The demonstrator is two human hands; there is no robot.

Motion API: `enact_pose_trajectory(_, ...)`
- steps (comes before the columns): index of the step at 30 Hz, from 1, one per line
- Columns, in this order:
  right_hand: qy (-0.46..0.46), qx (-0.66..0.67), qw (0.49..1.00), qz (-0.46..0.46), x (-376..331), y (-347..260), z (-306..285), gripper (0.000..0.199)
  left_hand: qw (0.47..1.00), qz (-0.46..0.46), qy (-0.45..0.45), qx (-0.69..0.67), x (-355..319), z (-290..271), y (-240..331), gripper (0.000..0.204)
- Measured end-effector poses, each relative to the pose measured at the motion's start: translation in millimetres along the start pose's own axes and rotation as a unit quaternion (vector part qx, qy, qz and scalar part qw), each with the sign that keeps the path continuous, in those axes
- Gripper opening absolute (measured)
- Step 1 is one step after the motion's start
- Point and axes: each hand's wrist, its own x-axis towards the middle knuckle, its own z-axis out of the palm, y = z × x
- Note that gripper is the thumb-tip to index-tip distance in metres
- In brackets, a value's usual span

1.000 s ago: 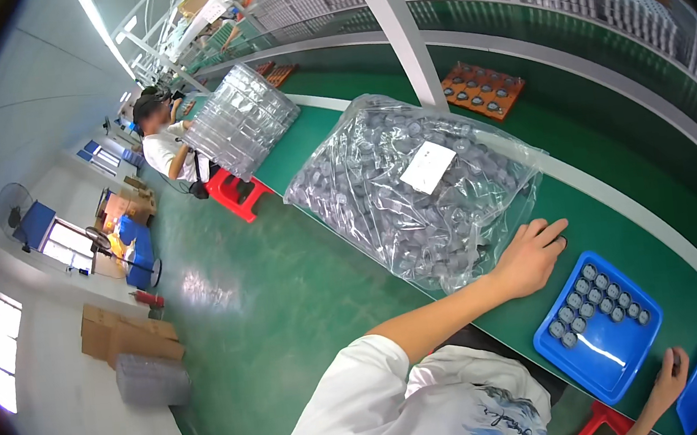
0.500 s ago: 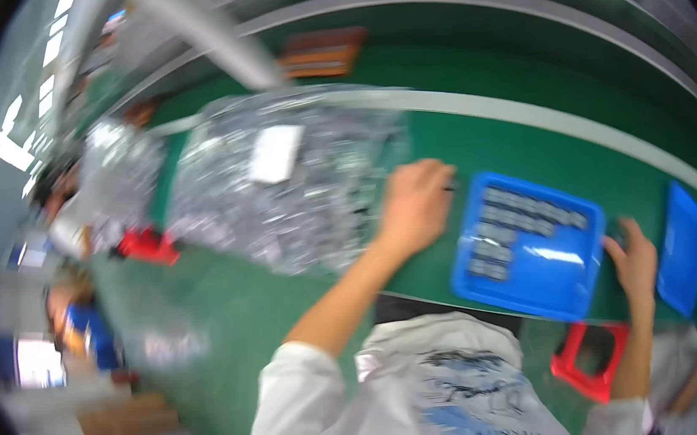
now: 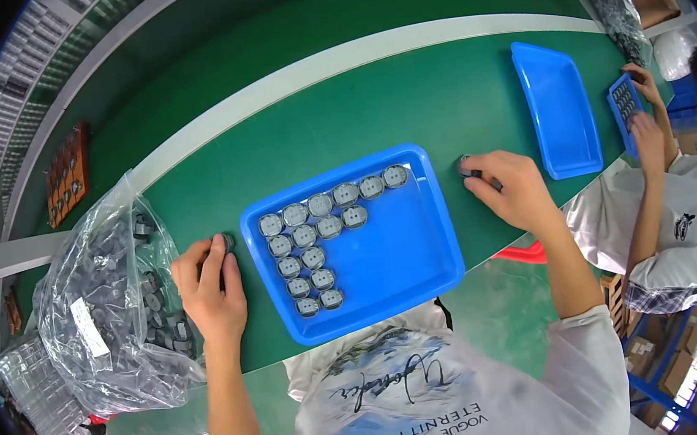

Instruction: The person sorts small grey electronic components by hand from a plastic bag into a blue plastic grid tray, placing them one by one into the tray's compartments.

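Between my hands a blue tray (image 3: 387,258) rests on the green table, slightly turned. Several round grey parts (image 3: 319,205), capped and small, stand in rows along its far and left sides. My left hand (image 3: 214,299) is left of the tray, fingers curled and closed on a small round dark-grey part (image 3: 228,243) at the fingertips. To the right of the tray, my right hand (image 3: 517,189) pinches a similar dark round part (image 3: 466,168) between thumb and fingers. Its underside is hidden.
A clear plastic bag (image 3: 105,281) of loose grey parts lies at the left. Another blue tray (image 3: 558,110) sits at the right. Beyond it a co-worker's hands (image 3: 648,131) work over a small blue tray (image 3: 626,108). An orange rack (image 3: 68,179) stands far left.
My view has swung to the right and steadied, so the bag now shows further left and the co-worker more fully. Both hands stay on either side of the tray.
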Motion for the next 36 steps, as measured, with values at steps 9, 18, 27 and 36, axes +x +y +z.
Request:
enact_pose_trajectory(9,0.026,0.004,0.999,0.039,5,-15,9,0.025,0.999,-0.016,0.038,0.006,2,-5,-1,0.025)
enact_pose_trajectory(18,-0.010,-0.057,0.998,-0.040,3,1,0,0.025,1.000,0.017,0.019,0.005,-1,-6,-4,0.022)
enact_pose_trajectory(27,0.014,-0.018,0.996,-0.085,14,-40,-11,0.013,0.980,0.142,0.020,-0.140,28,-9,90,0.025)
enact_pose_trajectory(36,-0.067,-0.099,0.977,-0.175,17,-70,22,0.012,0.963,0.210,-0.088,-0.146,38,61,126,0.012)
